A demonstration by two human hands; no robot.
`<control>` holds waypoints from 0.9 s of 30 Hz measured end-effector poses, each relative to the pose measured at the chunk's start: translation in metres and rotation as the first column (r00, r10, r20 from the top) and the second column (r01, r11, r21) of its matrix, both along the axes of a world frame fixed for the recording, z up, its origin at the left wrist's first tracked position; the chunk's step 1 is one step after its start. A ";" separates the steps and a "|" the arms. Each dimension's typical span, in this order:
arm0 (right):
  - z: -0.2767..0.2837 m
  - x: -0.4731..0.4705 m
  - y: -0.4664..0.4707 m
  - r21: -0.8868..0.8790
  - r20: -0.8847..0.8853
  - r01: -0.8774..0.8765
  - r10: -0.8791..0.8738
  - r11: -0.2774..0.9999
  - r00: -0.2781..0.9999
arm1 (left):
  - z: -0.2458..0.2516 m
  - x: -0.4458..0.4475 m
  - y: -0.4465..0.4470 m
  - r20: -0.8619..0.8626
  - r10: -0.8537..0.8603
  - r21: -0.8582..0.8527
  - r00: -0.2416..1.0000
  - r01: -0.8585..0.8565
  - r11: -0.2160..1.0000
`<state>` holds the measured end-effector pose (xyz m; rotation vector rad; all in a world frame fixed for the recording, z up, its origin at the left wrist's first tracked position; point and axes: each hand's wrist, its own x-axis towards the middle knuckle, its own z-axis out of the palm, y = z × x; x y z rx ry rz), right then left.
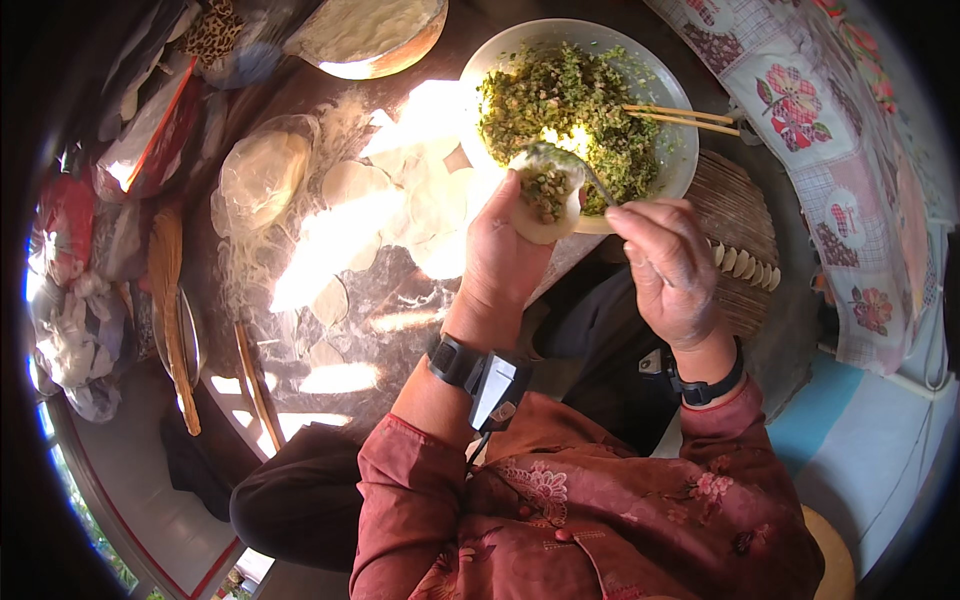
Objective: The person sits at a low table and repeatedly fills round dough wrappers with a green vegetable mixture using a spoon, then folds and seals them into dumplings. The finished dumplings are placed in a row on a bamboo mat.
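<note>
My left hand (499, 259) cups a round dough wrapper (534, 227) with a mound of chopped green filling (546, 193) on it. In my right hand (671, 266) is the thin handle of a metal spoon (596, 182), whose bowl end lies over the wrapper's far edge. Just beyond both hands stands a large pale bowl (686, 169) heaped with more chopped filling (559, 82). A pair of chopsticks (686, 118) rests in it, sticking out over the right rim. Flat dough wrappers (352, 184) lie on the floured surface left of my left hand, partly washed out by sunlight.
Right of the bowl, a row of folded dumplings (744, 266) sits on a round slatted mat (739, 202). A basin of flour (367, 34), dough in a clear plastic bag (264, 180) and a thin wooden rolling pin (256, 390) are at left. Floral cloth (799, 105) hangs at right.
</note>
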<state>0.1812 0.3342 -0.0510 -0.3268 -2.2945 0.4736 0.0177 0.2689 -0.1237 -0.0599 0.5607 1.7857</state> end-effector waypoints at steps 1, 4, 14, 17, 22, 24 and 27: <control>-0.002 -0.002 -0.001 -0.024 0.004 -0.034 0.034 0.999 0.999 | -0.001 0.002 -0.002 0.010 -0.008 -0.010 1.000 0.008 1.000; -0.010 -0.004 0.007 0.105 0.027 0.077 -0.080 0.992 0.996 | -0.002 0.004 -0.009 -0.011 -0.030 0.021 0.999 0.030 0.999; -0.048 -0.007 0.016 0.111 0.679 0.077 -0.132 0.991 0.722 | 0.010 -0.010 -0.045 0.099 -0.020 0.208 0.995 -0.001 0.978; -0.033 -0.004 0.004 0.107 0.607 0.003 -0.068 0.994 0.792 | 0.019 -0.017 -0.057 0.134 -0.038 0.186 0.990 0.013 0.982; -0.005 -0.020 -0.010 -0.093 0.267 -0.013 0.038 0.996 0.963 | 0.033 -0.008 -0.078 0.029 -0.127 0.104 0.991 0.123 0.987; 0.000 -0.032 -0.016 -0.138 0.227 -0.066 0.097 0.988 0.969 | 0.037 -0.001 -0.086 -0.001 -0.163 0.067 0.987 0.162 0.984; 0.010 -0.039 -0.027 -0.211 0.154 -0.216 0.251 0.953 0.956 | 0.043 0.002 -0.102 -0.027 -0.164 -0.035 0.986 0.163 0.986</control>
